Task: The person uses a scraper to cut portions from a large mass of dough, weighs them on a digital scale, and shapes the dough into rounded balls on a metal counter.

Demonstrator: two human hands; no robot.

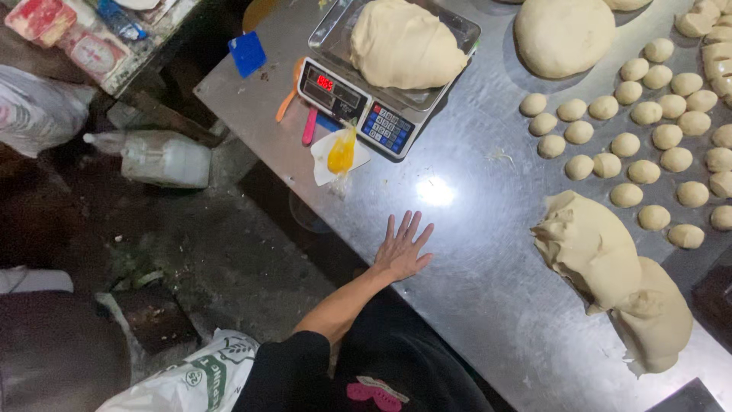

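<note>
**Left hand flat on the steel table, dough all around**

Left hand (402,248) lies spread on the edge of the steel table (465,252) — fingers fanned wide, palm down, gripping nothing. It looks like a bracing rest rather than a reach. Right hand is out of view; its state cannot be told.

Nearest to the hand: a small white sheet with a yellow scraper-like piece (341,151) on it, just below the digital scale (381,91). The scale's pan carries a large lump of dough (404,44), presumably set there for weighing.

Further right, well apart from the hand — a torn mass of dough (610,267) near the table edge, and beyond it rows of small dough balls (648,145), spaced so they do not touch. A round dough mound (564,34) sits at the far side.

Off the table, a blue square card (247,53) and a white plastic jug (160,159) on the floor.
</note>
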